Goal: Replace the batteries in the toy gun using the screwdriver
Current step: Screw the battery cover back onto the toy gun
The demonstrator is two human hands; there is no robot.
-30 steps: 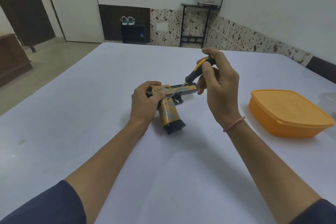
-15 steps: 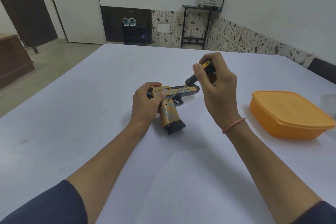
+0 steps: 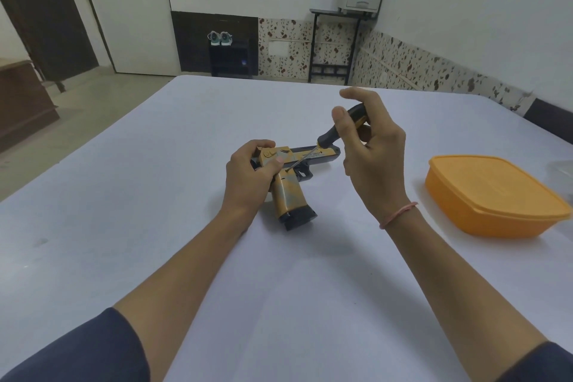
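Toy gun: the tan-orange and black plastic toy gun [image 3: 290,195] lies on its side near the middle of the white bench [image 3: 155,195], barrel toward 3 o'clock, grip toward 5 o'clock.
Screwdriver: the black-and-yellow-handled screwdriver [image 3: 336,133] slants in from 1 o'clock, its thin metal tip set against the gun's side just above the grip.
Left hand: the left hand [image 3: 249,176] holds the gun's rear end, fingers curled round it and thumb on top, pinning it to the bench.
Right hand: the right hand [image 3: 372,158] pinches the screwdriver handle between thumb and fingers, with the forefinger lifted clear.
Progress: judged early. A screw seems to be under the tip, no cover is seen off, and no batteries show. Opening, swapping and closing all appear to remain.
Writing: a wing-like emblem and a line of small dark print sit on the slide, too small to read. No brand can be made out.
Surroundings: an orange lidded plastic box [image 3: 493,195] stands at 3 o'clock of the gun, well apart.
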